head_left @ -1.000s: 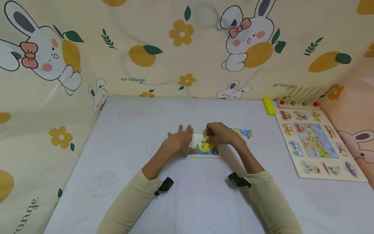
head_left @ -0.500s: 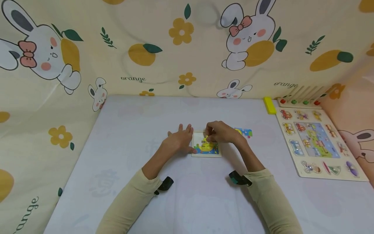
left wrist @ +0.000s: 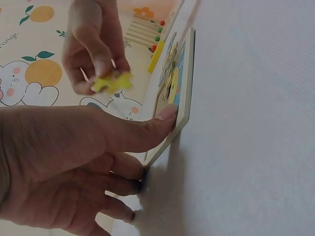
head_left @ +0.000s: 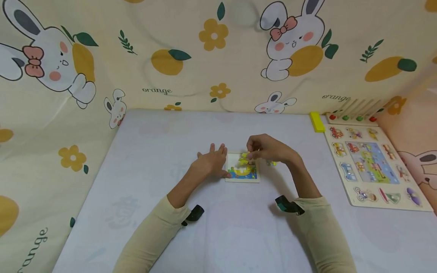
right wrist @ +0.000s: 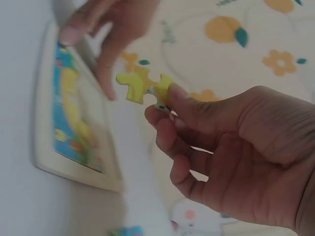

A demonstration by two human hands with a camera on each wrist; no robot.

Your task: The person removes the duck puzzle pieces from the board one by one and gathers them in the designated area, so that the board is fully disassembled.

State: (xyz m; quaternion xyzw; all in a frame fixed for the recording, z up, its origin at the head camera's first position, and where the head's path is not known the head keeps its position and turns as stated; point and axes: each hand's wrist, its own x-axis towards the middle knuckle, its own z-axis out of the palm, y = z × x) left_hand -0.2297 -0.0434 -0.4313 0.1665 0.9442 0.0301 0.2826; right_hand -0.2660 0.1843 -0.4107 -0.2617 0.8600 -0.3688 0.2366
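Note:
A small wooden jigsaw tray (head_left: 241, 181) lies mid-table, its lower part filled with yellow and blue pieces and its upper left bare. My left hand (head_left: 209, 163) rests at the tray's left side, fingers spread, thumb (left wrist: 166, 113) pressing on the near left corner. Above the tray, my right hand (head_left: 269, 148) pinches a yellow jigsaw piece (right wrist: 140, 86) between thumb and fingertips. The same right hand (left wrist: 96, 46) appears behind the left one in the left wrist view. More jigsaw pieces (head_left: 271, 163) lie right of the tray, mostly hidden under the right hand.
At the right stands a wooden picture board (head_left: 368, 197) with several vehicle shapes. Behind it is a rack of wooden rods (head_left: 355, 119) with red and green balls. A yellow block (head_left: 317, 122) lies beside them. Patterned cloth (head_left: 191, 87) hangs along the table's back edge.
My right hand has lifted the yellow jigsaw piece from the tray and moved slightly right, covering more of the loose pieces. The left hand has stayed at the tray's corner.

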